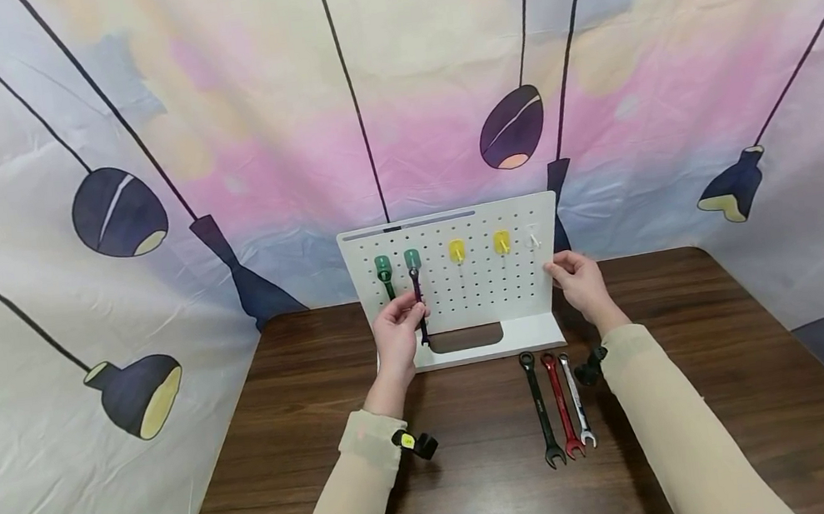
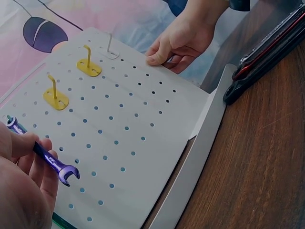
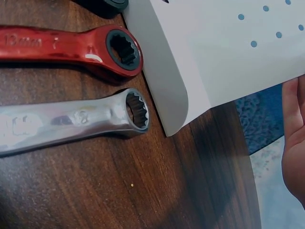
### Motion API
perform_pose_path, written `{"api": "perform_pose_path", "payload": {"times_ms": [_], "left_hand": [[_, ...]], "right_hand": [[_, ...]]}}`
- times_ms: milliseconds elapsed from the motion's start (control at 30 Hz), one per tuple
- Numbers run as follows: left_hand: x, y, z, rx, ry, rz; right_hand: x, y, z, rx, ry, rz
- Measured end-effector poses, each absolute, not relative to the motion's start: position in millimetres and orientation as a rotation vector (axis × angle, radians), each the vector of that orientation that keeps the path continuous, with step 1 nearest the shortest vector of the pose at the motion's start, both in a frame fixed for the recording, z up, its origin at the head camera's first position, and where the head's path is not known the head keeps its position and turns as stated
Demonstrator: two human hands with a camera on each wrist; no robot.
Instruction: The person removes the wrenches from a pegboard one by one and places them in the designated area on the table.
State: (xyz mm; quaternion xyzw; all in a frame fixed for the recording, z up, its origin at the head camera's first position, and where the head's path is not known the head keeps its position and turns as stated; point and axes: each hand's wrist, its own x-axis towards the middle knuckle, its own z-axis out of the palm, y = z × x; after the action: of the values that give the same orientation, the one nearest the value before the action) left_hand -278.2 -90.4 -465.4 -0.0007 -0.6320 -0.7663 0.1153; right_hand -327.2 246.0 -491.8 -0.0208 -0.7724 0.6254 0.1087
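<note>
My left hand pinches a purple combination wrench by its shank. In the head view the wrench hangs upright, ring end up against the second green hook; I cannot tell whether the ring is over the hook. A green wrench hangs on the first green hook. My right hand grips the right edge of the white pegboard, thumb in front. In the right wrist view only part of that hand shows, beside the board's edge.
Two yellow hooks and a white hook hold no wrench. On the brown table before the board lie a black wrench, a red wrench and a silver wrench. A patterned cloth hangs behind.
</note>
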Motion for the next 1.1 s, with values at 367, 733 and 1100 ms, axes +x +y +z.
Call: {"api": "perform_pose_path", "payload": {"times_ms": [367,733,1100], "left_hand": [[-270.6,-89.6,-462.8,0.002,-1.799,-2.325],[-266.8,-87.9,-460.7,0.010,-1.774,-2.365],[-265.3,-88.3,-456.6,0.001,-1.781,-2.370]], "right_hand": [[-325.0,244.9,-490.8,-0.072,-2.286,1.832],[-324.3,244.4,-490.4,-0.078,-2.288,1.831],[-324.5,245.3,-490.1,-0.074,-2.306,1.814]]}}
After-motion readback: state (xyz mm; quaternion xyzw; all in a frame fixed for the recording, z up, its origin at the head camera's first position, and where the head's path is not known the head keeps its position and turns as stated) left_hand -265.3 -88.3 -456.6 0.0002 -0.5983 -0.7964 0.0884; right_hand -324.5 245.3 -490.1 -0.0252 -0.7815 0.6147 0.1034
